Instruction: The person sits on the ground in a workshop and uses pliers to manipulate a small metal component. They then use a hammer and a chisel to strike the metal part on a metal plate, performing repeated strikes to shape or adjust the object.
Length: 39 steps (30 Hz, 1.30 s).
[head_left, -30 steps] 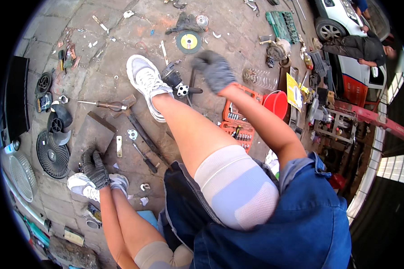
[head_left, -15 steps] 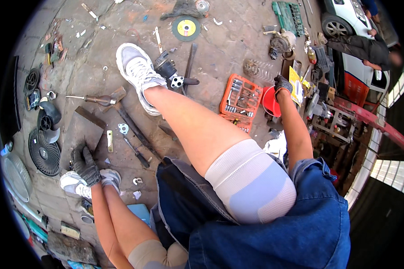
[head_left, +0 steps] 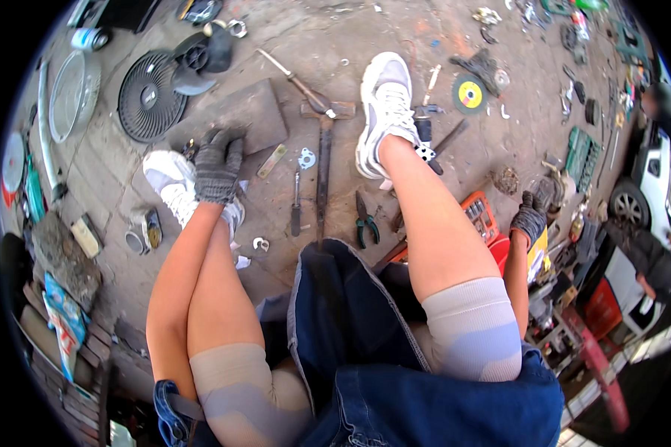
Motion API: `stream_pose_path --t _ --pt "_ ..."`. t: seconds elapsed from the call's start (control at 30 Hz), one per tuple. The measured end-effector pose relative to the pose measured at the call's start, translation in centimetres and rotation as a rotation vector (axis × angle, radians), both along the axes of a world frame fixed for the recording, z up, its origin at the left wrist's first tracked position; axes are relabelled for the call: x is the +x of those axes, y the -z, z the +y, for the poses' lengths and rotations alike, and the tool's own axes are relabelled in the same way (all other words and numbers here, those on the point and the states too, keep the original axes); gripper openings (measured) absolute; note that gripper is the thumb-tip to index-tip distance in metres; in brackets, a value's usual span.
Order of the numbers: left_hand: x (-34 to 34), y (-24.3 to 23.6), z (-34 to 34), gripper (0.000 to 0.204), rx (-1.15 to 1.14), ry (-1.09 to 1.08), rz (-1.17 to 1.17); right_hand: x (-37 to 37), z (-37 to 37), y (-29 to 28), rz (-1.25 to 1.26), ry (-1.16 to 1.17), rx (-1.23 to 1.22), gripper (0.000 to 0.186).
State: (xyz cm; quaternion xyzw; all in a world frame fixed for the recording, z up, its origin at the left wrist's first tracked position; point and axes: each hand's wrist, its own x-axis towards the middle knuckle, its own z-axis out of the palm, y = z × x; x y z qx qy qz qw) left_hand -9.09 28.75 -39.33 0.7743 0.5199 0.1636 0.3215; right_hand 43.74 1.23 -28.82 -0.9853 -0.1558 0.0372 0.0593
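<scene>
My left hand [head_left: 218, 167], in a dark knitted glove, is at the near edge of a flat metal block [head_left: 250, 115], beside my left shoe [head_left: 170, 182]. Its fingers are curled; a small dark and brassy bit shows at their left, too unclear to name. My gloved right hand [head_left: 529, 217] is held low beyond my right knee, fingers bent in, beside a red bowl [head_left: 502, 249] and an orange socket set [head_left: 479, 212]. What it holds, if anything, is hidden. A hammer [head_left: 325, 160] and green-handled pliers [head_left: 365, 221] lie between my legs.
A black fan grille [head_left: 150, 97] lies left of the block. Nearby are a screwdriver [head_left: 296, 208] and a yellow-centred cutting disc [head_left: 470, 94]. A tangled wire coil [head_left: 505, 180] sits near my right hand. A person [head_left: 637, 257] is by a white car [head_left: 656, 179] at right.
My view has swung left, shifting the floor things rightward. The pliers have come into sight from behind my leg. My right hand has moved from the bowl's rim to just beside it.
</scene>
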Motion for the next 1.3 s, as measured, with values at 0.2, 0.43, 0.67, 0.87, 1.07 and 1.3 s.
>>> stream_pose_path --t 0.2,0.43,0.67,0.87,1.07,1.3 --pt "-0.2 0.8 -0.3 0.016 0.014 -0.021 -0.062 -8.7 16.0 -3.0 0.15 -0.517 0.175 0.028" --pt "-0.5 0.5 -0.7 0.016 -0.043 -0.076 -0.081 -15.8 31.7 2.2 0.034 -1.401 0.081 0.027" --pt "-0.8 0.0 -0.7 0.017 -0.027 -0.064 -0.143 -19.7 34.2 3.9 -0.042 -1.459 -0.086 0.031" --pt "-2.1 -0.7 -1.2 0.012 -0.149 -0.216 -0.3 -23.7 30.6 2.3 0.107 -1.454 0.31 0.03" --pt "-2.3 -1.4 -0.6 0.01 -0.173 -0.141 -0.326 -26.7 29.0 9.8 0.367 -1.473 -0.169 0.05" --pt "-1.7 -2.8 -0.8 0.011 0.0 -0.296 -0.303 -26.4 28.9 7.8 0.579 -1.236 0.032 0.042"
